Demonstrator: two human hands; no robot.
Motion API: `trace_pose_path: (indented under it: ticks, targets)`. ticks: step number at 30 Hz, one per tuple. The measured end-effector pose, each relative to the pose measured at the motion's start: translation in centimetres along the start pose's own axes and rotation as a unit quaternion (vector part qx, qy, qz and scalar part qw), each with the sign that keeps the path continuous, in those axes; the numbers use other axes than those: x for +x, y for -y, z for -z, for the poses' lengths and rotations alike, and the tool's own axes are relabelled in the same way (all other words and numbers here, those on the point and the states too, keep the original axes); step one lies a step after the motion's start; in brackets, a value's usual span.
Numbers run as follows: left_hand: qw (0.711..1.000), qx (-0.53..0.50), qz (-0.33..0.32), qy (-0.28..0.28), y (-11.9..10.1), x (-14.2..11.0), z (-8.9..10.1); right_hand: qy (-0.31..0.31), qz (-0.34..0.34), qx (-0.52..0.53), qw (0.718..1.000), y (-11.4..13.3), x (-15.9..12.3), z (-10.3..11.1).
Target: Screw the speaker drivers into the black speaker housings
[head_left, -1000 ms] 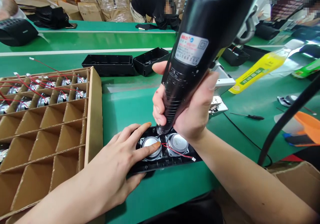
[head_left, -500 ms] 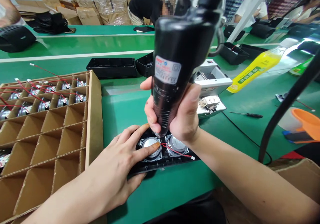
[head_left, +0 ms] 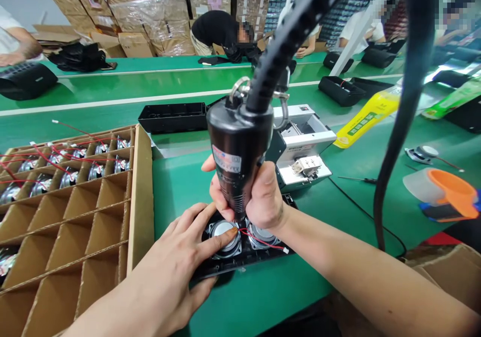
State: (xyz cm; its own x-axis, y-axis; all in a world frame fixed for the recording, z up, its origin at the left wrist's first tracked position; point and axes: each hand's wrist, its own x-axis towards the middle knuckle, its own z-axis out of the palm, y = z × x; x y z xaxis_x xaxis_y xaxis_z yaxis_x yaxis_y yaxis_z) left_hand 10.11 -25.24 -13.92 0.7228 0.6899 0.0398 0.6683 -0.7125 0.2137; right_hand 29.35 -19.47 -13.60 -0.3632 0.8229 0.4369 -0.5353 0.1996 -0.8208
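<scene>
My right hand (head_left: pixel 263 199) is wrapped round a black electric screwdriver (head_left: pixel 240 141), held upright with its tip down between two round speaker drivers. The left driver (head_left: pixel 224 237) and the right driver (head_left: pixel 261 236) sit side by side in a black speaker housing (head_left: pixel 240 263) on the green bench. My left hand (head_left: pixel 190 246) grips the housing's left end, one finger lying across the left driver. Red wires (head_left: pixel 259 240) with a white plug run over the right driver. Exactly where the bit touches is hidden.
A divided cardboard box (head_left: pixel 141 191) with several drivers stands at left. Behind are a black tray-like housing (head_left: pixel 171 118) and a white-fronted device (head_left: pixel 304 146). A yellow bottle (head_left: pixel 366 119), a thin screwdriver (head_left: pixel 358 179) and an orange cup-like item (head_left: pixel 447 191) lie right. The screwdriver's thick cable (head_left: pixel 406 111) hangs across.
The electric screwdriver has come down, its top lower and further left in view, with my right hand on it. My left hand keeps its hold. The whole view has shifted slightly.
</scene>
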Motion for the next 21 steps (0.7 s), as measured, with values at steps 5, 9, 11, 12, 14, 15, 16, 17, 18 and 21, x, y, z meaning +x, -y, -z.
trace_pose_path:
  ticks: [5, 9, 11, 12, 14, 15, 16, 17, 18, 21]
  targets:
    - [1.0, 0.003, -0.005, -0.006, 0.1, -0.3, -0.3, -0.009, 0.031, 0.0, 0.999, -0.2, 0.1, -0.2]
    - [0.999, 0.009, -0.017, -0.036, 0.9, -0.6, -1.8, -0.058, 0.078, 0.0, 0.995, 2.9, 0.1, 0.0]
    - [0.998, 0.014, -0.036, -0.052, 1.6, -0.7, -2.7, -0.124, 0.138, -0.044, 0.982, 5.7, -0.2, 0.8]
    - [0.997, 0.015, -0.045, -0.059, 2.0, -0.8, -3.0, -0.162, 0.174, -0.077, 0.968, 7.2, -0.4, 1.4]
    - [0.996, 0.013, -0.057, -0.065, 2.6, -0.9, -3.6, -0.226, 0.237, -0.153, 0.932, 9.9, -0.9, 3.0]
    - [0.996, 0.01, -0.061, -0.064, 2.8, -1.0, -3.8, -0.247, 0.258, -0.183, 0.916, 11.0, -1.1, 4.0]
    - [0.996, 0.006, -0.07, -0.063, 3.0, -1.2, -3.9, -0.263, 0.271, -0.214, 0.901, 11.7, -1.2, 5.0]
    - [0.995, 0.004, -0.073, -0.06, 3.1, -1.3, -3.9, -0.275, 0.278, -0.238, 0.889, 12.2, -1.3, 6.0]
    - [0.996, 0.005, -0.07, -0.058, 3.3, -1.6, -4.0, -0.286, 0.285, -0.261, 0.877, 12.5, -1.3, 6.8]
    - [0.997, 0.02, -0.051, -0.045, 3.7, -2.3, -4.1, -0.3, 0.279, -0.293, 0.864, 12.2, -1.3, 8.4]
